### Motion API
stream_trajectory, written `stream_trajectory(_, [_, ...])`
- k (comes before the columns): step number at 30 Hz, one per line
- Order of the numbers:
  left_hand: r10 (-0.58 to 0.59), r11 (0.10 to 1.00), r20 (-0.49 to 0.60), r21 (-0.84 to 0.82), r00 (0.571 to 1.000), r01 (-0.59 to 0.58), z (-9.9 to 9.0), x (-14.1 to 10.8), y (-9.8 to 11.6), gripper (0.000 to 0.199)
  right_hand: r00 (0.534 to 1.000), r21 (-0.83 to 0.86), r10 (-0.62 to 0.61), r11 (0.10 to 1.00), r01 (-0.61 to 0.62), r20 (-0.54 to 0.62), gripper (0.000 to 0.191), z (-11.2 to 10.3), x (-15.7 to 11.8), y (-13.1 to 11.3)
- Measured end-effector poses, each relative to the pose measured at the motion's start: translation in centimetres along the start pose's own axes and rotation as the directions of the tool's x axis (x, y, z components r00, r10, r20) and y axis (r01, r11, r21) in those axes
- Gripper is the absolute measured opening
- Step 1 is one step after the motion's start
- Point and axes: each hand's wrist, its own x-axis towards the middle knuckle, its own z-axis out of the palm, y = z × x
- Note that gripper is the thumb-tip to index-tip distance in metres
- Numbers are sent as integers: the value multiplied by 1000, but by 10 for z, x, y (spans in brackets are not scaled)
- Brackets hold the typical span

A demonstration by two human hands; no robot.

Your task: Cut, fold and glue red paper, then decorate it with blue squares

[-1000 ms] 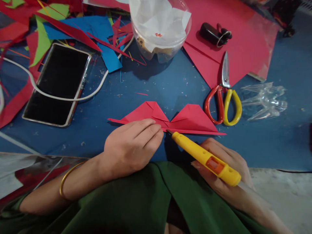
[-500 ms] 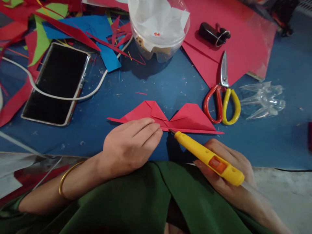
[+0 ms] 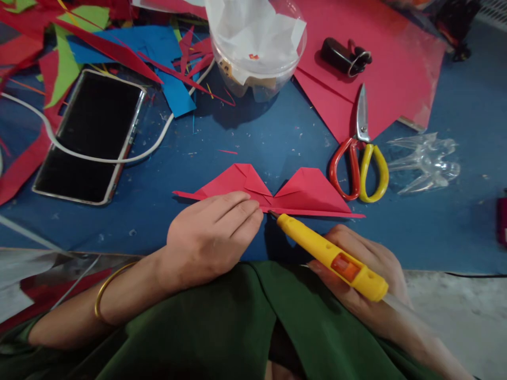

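Note:
A folded red paper (image 3: 307,192) with two peaks and a long narrow lower edge lies on the blue table. Over its left half, my left hand (image 3: 216,227) grips it with fingers held together; the thumb is hidden underneath. My right hand (image 3: 368,269) is closed round a yellow hot glue pen (image 3: 304,235) with an orange-red slider and a translucent stick trailing from its rear. The pen's dark tip is at the paper's lower edge, just right of my left fingertips. Whether glue is coming out is too small to tell.
Scissors (image 3: 360,153) lie right of the paper, beside a clear plastic piece (image 3: 425,161). Behind are a clear bowl (image 3: 257,87), red sheets (image 3: 380,53) and a black object (image 3: 343,55). Left are a phone (image 3: 91,132), a white cable (image 3: 162,134) and paper scraps (image 3: 127,42).
The glue pen and my right hand have shifted slightly left, bringing the tip closer to my left fingertips along the paper's edge. My left hand stays in place on the paper.

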Motion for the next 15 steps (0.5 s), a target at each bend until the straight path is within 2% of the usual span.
stream_trajectory(7, [3,1000,-5,-8,1000,-3,1,1,-1,19,1000,-58,-25,998,25,-2,30,0,8,-6])
stream_trajectory(15, [6,1000,6,11,1000,-6,1,0,0,19,1000,-15,6,1000,-7,-7,25,-1,0,0])
